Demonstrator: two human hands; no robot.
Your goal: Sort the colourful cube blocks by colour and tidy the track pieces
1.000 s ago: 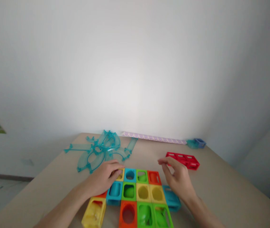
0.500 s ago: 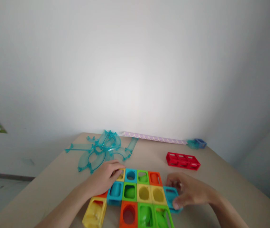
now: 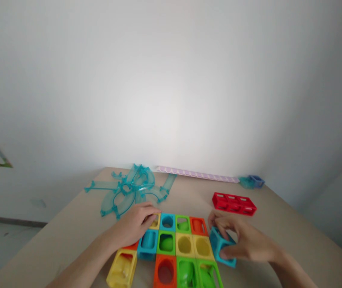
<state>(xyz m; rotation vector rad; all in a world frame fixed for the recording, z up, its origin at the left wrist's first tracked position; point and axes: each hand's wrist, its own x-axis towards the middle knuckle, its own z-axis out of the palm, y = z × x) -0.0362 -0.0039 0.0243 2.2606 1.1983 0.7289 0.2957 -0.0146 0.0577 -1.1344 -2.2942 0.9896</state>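
Observation:
Several coloured cube blocks with round and rounded-square openings stand joined side by side in rows at the bottom middle. My left hand point(image 3: 139, 224) lies over the upper left corner of this group, its fingers curled on a yellow block point(image 3: 157, 221). At the right edge, my right hand point(image 3: 238, 238) grips a blue cube block point(image 3: 221, 247) between thumb and fingers. That blue block is tilted beside a yellow block point(image 3: 202, 246); whether they touch I cannot tell. Under my left wrist an orange block point(image 3: 132, 247) is mostly hidden, above another yellow block point(image 3: 122, 269).
Clear teal track pieces point(image 3: 129, 190) lie in a heap at the back left of the table point(image 3: 189, 200). A red three-part block point(image 3: 234, 203) sits at the right. Along the wall runs a lilac patterned strip point(image 3: 198, 174), with a blue-violet block point(image 3: 256, 181) at its end.
The blue block in my right hand has tipped and turned against the group's right side. My left hand stays on the yellow block. The view has shifted slightly.

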